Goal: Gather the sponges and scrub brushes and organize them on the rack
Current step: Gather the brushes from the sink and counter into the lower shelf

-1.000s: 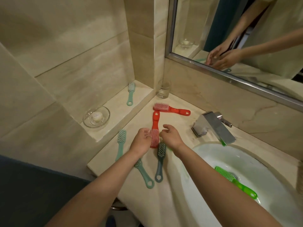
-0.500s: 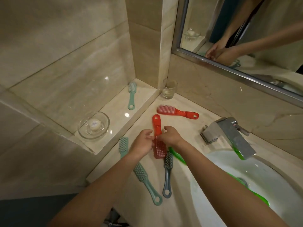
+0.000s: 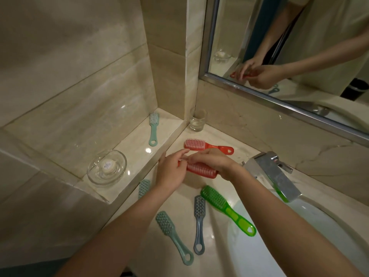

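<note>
Gathering is the step in hand. Both hands meet at the picture's centre over a red plastic scrub brush (image 3: 201, 170), lifted off the beige marble desk (image 3: 235, 144): the right hand (image 3: 214, 163) is wrapped over its back, the left hand (image 3: 171, 170) pinches its handle end. A second red brush (image 3: 207, 145) lies at 12 o'clock, a green one (image 3: 227, 209) at 5. No rack shows; next, probably collect the neighbours.

Red brush (image 3: 201, 170) in both hands
</note>
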Demonstrator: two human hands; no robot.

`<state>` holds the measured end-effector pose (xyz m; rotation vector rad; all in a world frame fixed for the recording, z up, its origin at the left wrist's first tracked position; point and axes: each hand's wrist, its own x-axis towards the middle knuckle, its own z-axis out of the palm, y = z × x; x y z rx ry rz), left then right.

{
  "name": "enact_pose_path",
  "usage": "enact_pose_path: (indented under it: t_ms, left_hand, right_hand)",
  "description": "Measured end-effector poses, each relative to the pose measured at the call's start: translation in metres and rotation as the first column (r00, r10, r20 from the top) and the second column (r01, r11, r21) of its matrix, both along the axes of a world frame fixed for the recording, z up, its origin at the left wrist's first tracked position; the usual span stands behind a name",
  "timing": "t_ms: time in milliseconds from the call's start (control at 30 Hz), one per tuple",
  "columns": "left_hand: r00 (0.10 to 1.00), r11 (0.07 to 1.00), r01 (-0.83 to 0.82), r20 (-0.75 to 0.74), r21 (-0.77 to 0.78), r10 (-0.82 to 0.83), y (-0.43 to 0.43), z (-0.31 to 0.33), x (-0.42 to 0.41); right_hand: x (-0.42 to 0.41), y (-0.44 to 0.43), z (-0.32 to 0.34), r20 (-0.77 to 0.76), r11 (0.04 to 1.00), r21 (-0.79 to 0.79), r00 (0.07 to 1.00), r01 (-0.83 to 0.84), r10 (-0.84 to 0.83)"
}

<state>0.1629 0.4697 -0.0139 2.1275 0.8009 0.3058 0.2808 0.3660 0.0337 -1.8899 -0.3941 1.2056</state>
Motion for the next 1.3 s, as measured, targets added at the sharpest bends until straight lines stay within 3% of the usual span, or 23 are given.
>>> enact_pose_path:
  t_ms: [167, 267, 333, 433, 533, 633, 933, 1067, 1167, 1233, 1300]
  left_hand:
    - [0.985, 0.995, 0.009, -0.171, 0.095, 0.007, 0.003, 0.003, 0.013]
    - [0.968, 0.996, -0.083, -0.24, -0.038, 0.072, 0.008, -0.001, 0.02]
    - [0.966, 0.972, -0.159, -0.231, -0.172, 0.117, 0.012, -0.008, 0.022]
    - [0.963, 0.924, -0.229, -0.211, -0.306, 0.169, 0.018, -0.022, 0.025]
    - [0.958, 0.861, -0.267, -0.218, -0.432, 0.188, 0.019, -0.027, 0.028]
    - [0.952, 0.824, -0.287, -0.238, -0.488, 0.19, 0.019, -0.028, 0.031]
    - [0.966, 0.791, -0.256, -0.131, -0.556, 0.221, 0.017, -0.036, 0.024]
    - [0.962, 0.8, -0.254, -0.054, -0.543, 0.269, 0.014, -0.031, 0.019]
    - [0.955, 0.813, -0.262, -0.022, -0.52, 0.294, 0.008, -0.021, 0.016]
    - [0.957, 0.831, -0.247, 0.01, -0.498, 0.29, 0.002, -0.012, 0.015]
    - [0.953, 0.833, -0.233, 0.054, -0.502, 0.299, -0.008, -0.004, 0.014]
  right_hand:
    - [0.016, 0.003, 0.002, -0.062, 0.962, 0.016, 0.96, 0.273, -0.272]
    - [0.026, 0.011, -0.004, -0.096, 0.908, 0.1, 0.912, 0.406, -0.398]
    - [0.032, 0.018, -0.016, 0.052, 0.905, 0.144, 0.911, 0.399, -0.41]
    - [0.041, 0.026, -0.04, 0.433, 0.973, 0.034, 0.874, 0.229, -0.22]
    - [0.048, 0.03, -0.057, 0.605, 0.979, -0.197, 0.792, 0.049, 0.082]
    - [0.05, 0.034, -0.07, 0.659, 0.946, -0.325, 0.715, -0.013, 0.236]
    - [0.028, 0.027, -0.093, 0.756, 0.919, -0.394, 0.577, 0.026, 0.308]
    - [0.02, 0.025, -0.085, 0.694, 0.964, -0.264, 0.702, 0.04, 0.161]
    - [0.014, 0.019, -0.074, 0.714, 0.994, -0.088, 0.7, 0.062, 0.019]
    - [0.005, 0.011, -0.064, 0.669, 0.986, 0.049, 0.729, 0.157, -0.149]
    - [-0.008, 0.0, -0.054, 0.531, 0.942, 0.19, 0.779, 0.275, -0.334]
